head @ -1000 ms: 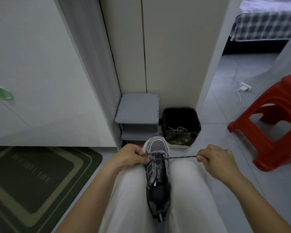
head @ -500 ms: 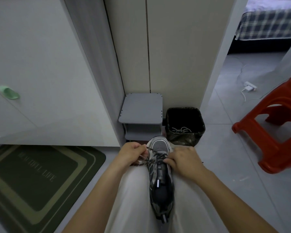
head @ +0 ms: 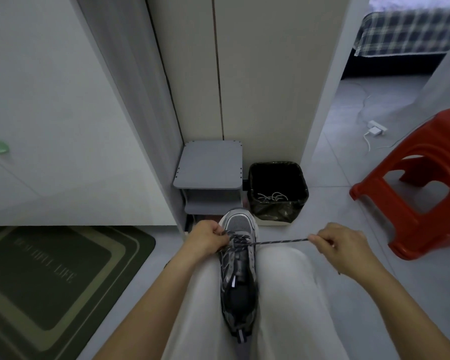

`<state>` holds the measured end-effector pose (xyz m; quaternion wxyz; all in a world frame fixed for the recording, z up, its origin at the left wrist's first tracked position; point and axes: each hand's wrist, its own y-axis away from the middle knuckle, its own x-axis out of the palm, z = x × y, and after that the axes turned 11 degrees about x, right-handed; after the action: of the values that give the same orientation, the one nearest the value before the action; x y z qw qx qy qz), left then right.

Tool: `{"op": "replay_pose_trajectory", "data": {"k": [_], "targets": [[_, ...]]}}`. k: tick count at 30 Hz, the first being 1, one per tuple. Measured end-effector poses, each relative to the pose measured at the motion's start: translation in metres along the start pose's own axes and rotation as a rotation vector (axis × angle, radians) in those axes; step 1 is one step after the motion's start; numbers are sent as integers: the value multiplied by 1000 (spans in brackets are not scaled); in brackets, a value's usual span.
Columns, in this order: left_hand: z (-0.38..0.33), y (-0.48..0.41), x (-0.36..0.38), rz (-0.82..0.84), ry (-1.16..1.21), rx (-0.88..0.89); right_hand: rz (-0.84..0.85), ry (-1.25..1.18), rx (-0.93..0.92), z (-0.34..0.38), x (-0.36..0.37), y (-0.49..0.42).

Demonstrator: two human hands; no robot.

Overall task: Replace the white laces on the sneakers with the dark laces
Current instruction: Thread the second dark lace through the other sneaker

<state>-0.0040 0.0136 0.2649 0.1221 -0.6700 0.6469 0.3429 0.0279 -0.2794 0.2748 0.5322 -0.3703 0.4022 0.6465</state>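
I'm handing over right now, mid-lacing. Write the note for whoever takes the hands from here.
Left hand: grips the grey mesh sneaker at its left eyelets near the toe.
Right hand: pinches the dark speckled lace, pulled taut out to the right.
The sneaker is wedged between the thighs, toe pointing away.
Done: white laces lie in the black-lined waste bin; the dark lace crosses the eyelets nearest the toe.
Left: lace the upper eyelets and tie. The second sneaker is not in view.
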Motion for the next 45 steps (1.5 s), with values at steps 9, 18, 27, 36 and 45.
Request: {"op": "replay_pose_trajectory", "data": {"k": [9,18,27,36,45], "targets": [[1,1,1,10,55,68,49,295,1,35,19,-1],[8,1,0,-31,56,59,95,252,-293,101,51,-5],[11,3,5,103,-155,116,43,135,-196,50,15,-2],[28,24,-42,45,-247,28,186,-629,11,60,-20,-1],[-48,52,29,11,144,321,347,-1193,123,117,-19,-4]]}}
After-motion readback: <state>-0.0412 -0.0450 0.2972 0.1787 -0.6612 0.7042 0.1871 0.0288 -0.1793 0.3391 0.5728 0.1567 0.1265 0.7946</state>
